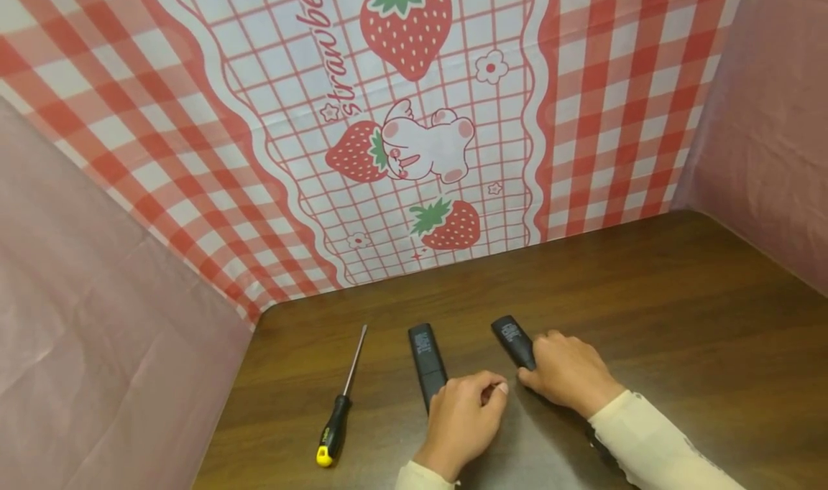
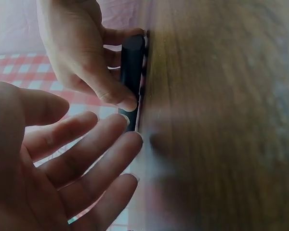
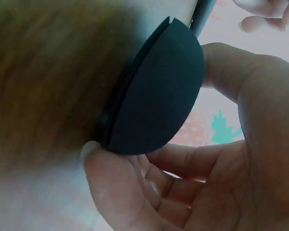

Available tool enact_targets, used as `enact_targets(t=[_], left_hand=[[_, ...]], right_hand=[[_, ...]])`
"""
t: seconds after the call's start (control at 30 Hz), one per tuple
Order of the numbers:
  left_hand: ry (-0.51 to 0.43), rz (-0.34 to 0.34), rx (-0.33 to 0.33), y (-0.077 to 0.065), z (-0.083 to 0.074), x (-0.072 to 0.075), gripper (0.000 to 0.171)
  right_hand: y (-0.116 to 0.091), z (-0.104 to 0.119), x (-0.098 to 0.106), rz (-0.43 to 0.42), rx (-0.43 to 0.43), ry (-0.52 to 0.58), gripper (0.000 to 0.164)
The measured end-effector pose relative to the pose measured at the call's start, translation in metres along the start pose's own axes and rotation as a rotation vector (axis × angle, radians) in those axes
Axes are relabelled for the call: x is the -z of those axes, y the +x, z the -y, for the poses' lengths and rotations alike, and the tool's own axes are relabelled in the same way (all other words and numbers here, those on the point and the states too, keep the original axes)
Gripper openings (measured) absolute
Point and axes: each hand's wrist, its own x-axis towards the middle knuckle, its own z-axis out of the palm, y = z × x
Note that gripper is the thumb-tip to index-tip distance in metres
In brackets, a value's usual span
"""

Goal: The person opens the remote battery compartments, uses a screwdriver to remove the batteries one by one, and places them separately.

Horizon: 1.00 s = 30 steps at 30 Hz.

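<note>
My right hand (image 1: 571, 369) grips a black remote control (image 1: 512, 338), which lies lettered side up on the table. In the right wrist view, its rounded end (image 3: 156, 96) sits between the thumb and the other fingers. A second black remote control (image 1: 425, 353), with pale lettering and a seam across it, lies to the left. My left hand (image 1: 462, 414) overlaps this one's near end in the head view, hiding that end. Loosely bent and spread, the left fingers (image 2: 94, 166) hold nothing in the left wrist view.
A flat-tipped screwdriver (image 1: 335, 425) with a black and yellow handle lies left of both remotes, tip pointing away. Behind the wooden table (image 1: 698, 317) hangs a red checked strawberry cloth (image 1: 621, 116). Pink cloth (image 1: 116, 317) covers both sides.
</note>
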Motion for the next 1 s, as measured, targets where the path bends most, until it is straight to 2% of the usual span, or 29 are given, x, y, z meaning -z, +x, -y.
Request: enact_targets(t=[0.17,0.37,0.73,1.0], left_hand=[[-0.075,-0.006,0.04,0.0058,-0.0024,0.0008,0.016],[-0.109,-0.022,0.068,0.0101,-0.0052,0.0007,0.015],[-0.161,-0.014,0.157,0.0098,-0.0056,0.0007,0.015],[-0.207,0.001,0.183,0.008,-0.0082,-0.0033,0.015]], right_hand=[[0.001,-0.0013,0.003,0.004,-0.014,0.01,0.032],[0.0016,-0.0013,0.0062,-0.007,-0.04,0.026,0.032],[0.0022,0.0012,0.0088,-0.009,-0.061,0.009,0.034],[0.0001,-0.0018,0.0098,-0.034,-0.056,0.017,0.033]])
